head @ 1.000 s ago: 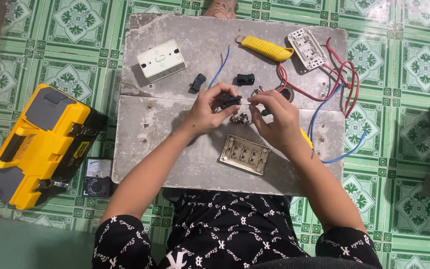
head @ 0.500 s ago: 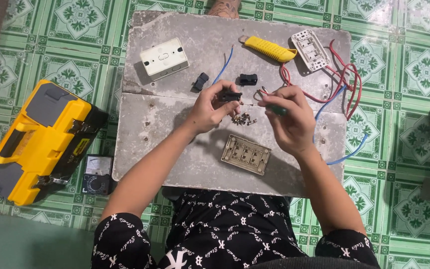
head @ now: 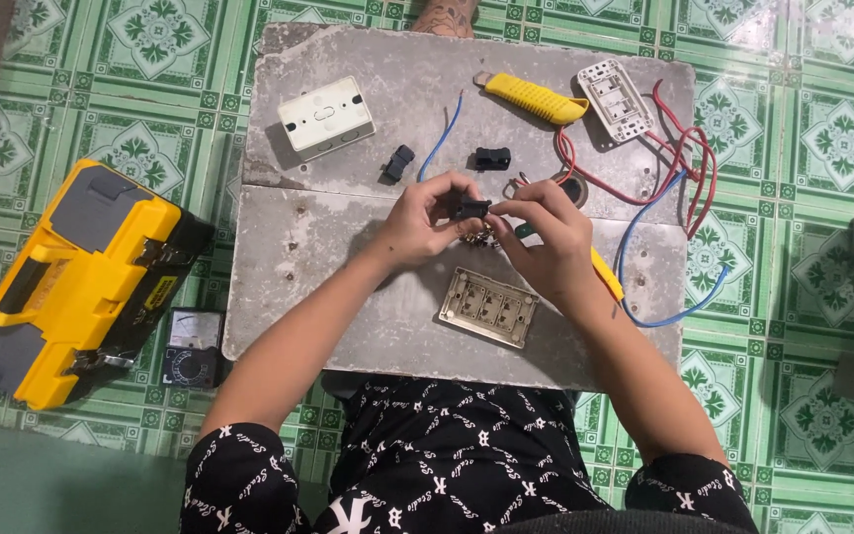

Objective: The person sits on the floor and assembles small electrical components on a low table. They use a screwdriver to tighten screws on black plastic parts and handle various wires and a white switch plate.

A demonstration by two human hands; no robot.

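Right now the black switch [head: 470, 209] sits between both hands over the grey slab [head: 348, 277], its long axis running left to right. Left hand [head: 425, 220] pinches its left end; right hand [head: 546, 237] pinches the other end and also holds a yellow screwdriver [head: 605, 274]. Hard matte plastic; 2 like pieces [head: 398, 162] lie beyond, beside a metal plate [head: 487, 308].

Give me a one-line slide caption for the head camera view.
Both hands, left hand and right hand, hold a small black switch module above a grey slab.

Toolbox [head: 76, 282] left of slab [head: 348, 297]; faceplate [head: 487, 308] on slab.
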